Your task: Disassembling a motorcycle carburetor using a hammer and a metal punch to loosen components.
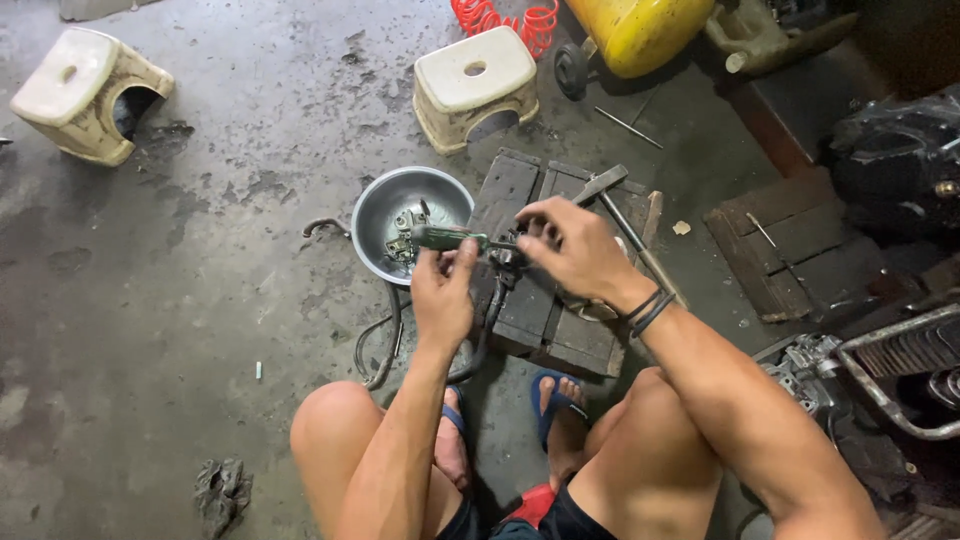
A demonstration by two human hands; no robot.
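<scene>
The person is sitting low, knees apart, and is working over a dark wooden pallet (545,300) on the stained concrete floor (200,300). The left hand (443,295) is gripping a green-handled screwdriver (450,239), fingers curled and pressed around the handle. The tool is lying almost level, pointing toward the right hand (570,245). That hand is pinching a small dark metal part (508,256) with bent fingers; a black hose (485,335) is hanging down from the part toward the floor. Just behind the hands, a metal bowl (395,205) is standing with small pieces inside. Two cream plastic stools (475,85) are standing farther back, well apart, and a yellow tank (640,35) near a red coiled hose (500,18).
</scene>
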